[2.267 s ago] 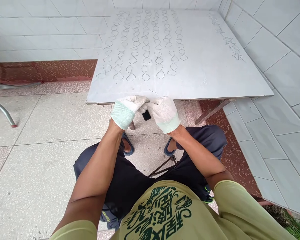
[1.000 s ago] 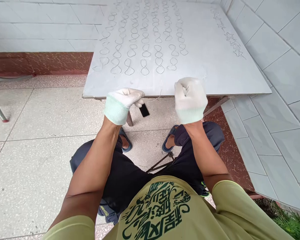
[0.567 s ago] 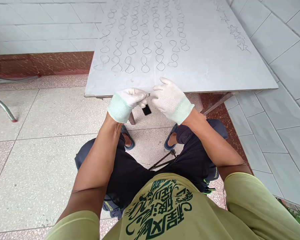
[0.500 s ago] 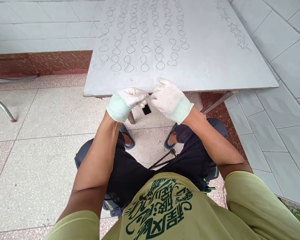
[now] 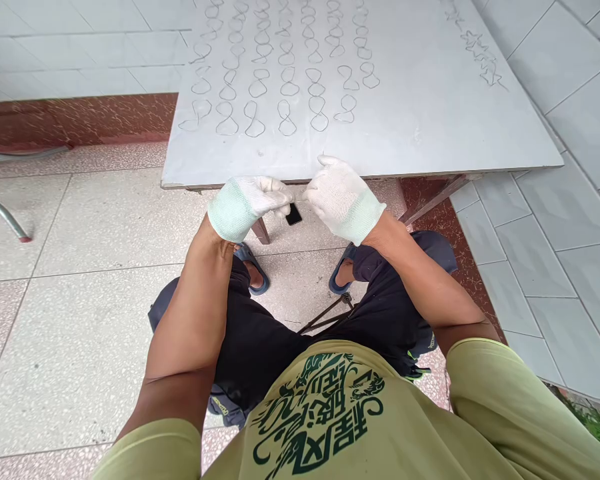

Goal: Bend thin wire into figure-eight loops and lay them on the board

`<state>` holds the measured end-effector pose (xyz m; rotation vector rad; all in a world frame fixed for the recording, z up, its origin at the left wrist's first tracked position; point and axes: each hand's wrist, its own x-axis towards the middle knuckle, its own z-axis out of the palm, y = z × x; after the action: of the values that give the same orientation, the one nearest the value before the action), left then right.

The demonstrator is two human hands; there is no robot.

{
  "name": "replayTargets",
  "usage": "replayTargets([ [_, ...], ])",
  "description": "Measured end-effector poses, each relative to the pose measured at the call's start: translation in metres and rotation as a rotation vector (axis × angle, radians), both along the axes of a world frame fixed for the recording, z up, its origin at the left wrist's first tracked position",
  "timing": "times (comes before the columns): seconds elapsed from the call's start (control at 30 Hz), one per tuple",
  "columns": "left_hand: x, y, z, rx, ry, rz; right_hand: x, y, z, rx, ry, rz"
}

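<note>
My left hand (image 5: 260,200), in a white knit glove with a pale green cuff, is closed in a pinch just off the table's front edge. Facing it, my right hand (image 5: 337,197), gloved alike, has its fingers curled together. A short stretch of thin wire (image 5: 299,201) shows faintly in the small gap between the fingertips; the gloves hide most of it. Beyond my hands, on the white table (image 5: 430,133), lie several columns of thin wire bent into figure-eight shapes (image 5: 287,119). Star-shaped wire pieces (image 5: 487,67) lie in a line near the table's right edge.
A dark flat rectangular object (image 5: 293,215) shows below my hands. A wooden table leg (image 5: 261,231) stands behind it. Between my legs is a dark folding metal frame (image 5: 330,313). The tiled wall (image 5: 545,233) rises at right; a curved metal chair leg (image 5: 5,217) is at left.
The gap between my fingertips has widened slightly, with wire showing across it. My left hand has shifted a little left. The view has tilted slightly, so the table sits a bit higher.
</note>
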<state>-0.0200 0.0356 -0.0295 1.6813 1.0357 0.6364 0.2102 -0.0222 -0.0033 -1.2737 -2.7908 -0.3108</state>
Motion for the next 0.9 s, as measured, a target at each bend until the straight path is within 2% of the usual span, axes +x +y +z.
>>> replayTargets([
  [0.17, -0.001, 0.001, 0.002, -0.05, -0.017, -0.02, -0.006, -0.006, 0.004, -0.049, 0.024, -0.084],
  [0.4, -0.001, 0.005, 0.001, -0.052, -0.05, -0.068, -0.009, -0.009, 0.0, -0.088, 0.091, -0.149],
  [0.53, -0.001, 0.004, 0.002, -0.054, -0.049, -0.041, -0.01, -0.013, -0.005, -0.089, 0.202, -0.202],
  [0.9, -0.001, -0.006, 0.001, -0.063, -0.023, 0.066, -0.026, -0.04, -0.011, -0.125, 0.371, -0.488],
])
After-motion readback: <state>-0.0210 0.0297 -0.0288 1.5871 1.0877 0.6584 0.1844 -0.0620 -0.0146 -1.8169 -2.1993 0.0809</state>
